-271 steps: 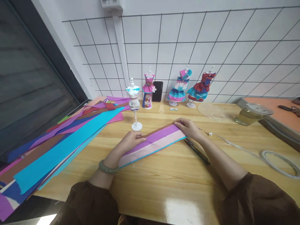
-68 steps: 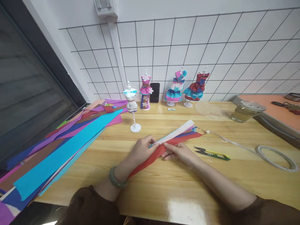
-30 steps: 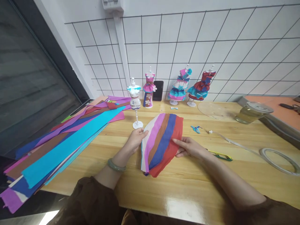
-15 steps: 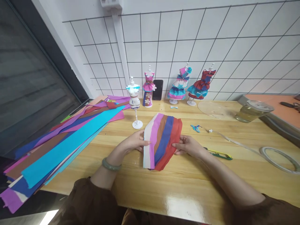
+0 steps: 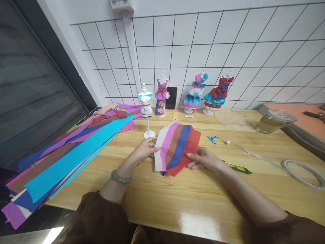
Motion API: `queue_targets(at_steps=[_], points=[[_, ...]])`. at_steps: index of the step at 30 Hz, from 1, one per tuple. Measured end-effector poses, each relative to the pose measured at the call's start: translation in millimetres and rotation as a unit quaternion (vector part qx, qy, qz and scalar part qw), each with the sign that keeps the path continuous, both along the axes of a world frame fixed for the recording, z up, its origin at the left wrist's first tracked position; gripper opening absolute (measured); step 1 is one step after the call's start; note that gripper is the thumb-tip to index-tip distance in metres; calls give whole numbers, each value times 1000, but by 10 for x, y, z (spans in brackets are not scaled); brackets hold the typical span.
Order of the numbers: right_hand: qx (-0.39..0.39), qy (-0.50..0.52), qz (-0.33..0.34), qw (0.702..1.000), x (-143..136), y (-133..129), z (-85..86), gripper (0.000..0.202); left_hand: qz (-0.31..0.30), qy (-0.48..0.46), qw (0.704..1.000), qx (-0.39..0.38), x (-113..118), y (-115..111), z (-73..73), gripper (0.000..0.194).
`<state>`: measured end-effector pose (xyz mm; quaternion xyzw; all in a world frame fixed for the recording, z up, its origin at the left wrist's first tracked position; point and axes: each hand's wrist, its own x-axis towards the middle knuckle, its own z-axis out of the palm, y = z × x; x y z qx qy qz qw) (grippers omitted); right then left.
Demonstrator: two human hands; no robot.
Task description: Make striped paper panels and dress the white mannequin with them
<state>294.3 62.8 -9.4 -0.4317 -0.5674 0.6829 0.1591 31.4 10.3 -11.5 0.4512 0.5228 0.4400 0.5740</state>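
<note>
Between my hands is a striped piece of crepe paper (image 5: 175, 145), banded white, purple, brown, blue and red. My left hand (image 5: 146, 149) pinches its white edge, thumb in front and fingers behind. At the red side, my right hand (image 5: 203, 158) grips it between thumb and fingers. The piece is tilted above the wooden table, its lower edge slightly curved. Just beyond my left hand stands a small white dress form (image 5: 146, 110) on a round base, with blue trim at its top. Near my right forearm lies a green and yellow cutter (image 5: 240, 168).
Long crepe paper strips (image 5: 78, 152) are heaped at left. Three dressed forms, among them a red and blue one (image 5: 219, 91), stand by the tiled wall with a phone (image 5: 171, 98). A tape roll (image 5: 303, 173) and a lidded cup (image 5: 273, 122) are at right.
The striped piece has tipped, so its lower edge sits higher and its red side is spread wider to the right. Both hands keep their hold, with the left shifted slightly.
</note>
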Motion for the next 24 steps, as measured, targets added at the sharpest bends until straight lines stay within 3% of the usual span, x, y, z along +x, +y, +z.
queue_targets(at_steps=[6, 17, 21, 24], points=[[3, -66, 40, 997, -106, -122, 10, 38, 22, -12, 999, 21, 77, 26, -30, 80], [19, -30, 64, 997, 4, -34, -39, 39, 36, -18, 999, 27, 15, 34, -6, 82], [15, -11, 21, 1000, -62, -78, 12, 41, -42, -56, 998, 3, 70, -26, 42, 76], [24, 7, -5, 1000, -112, -118, 29, 43, -98, -67, 993, 28, 140, -69, 75, 72]])
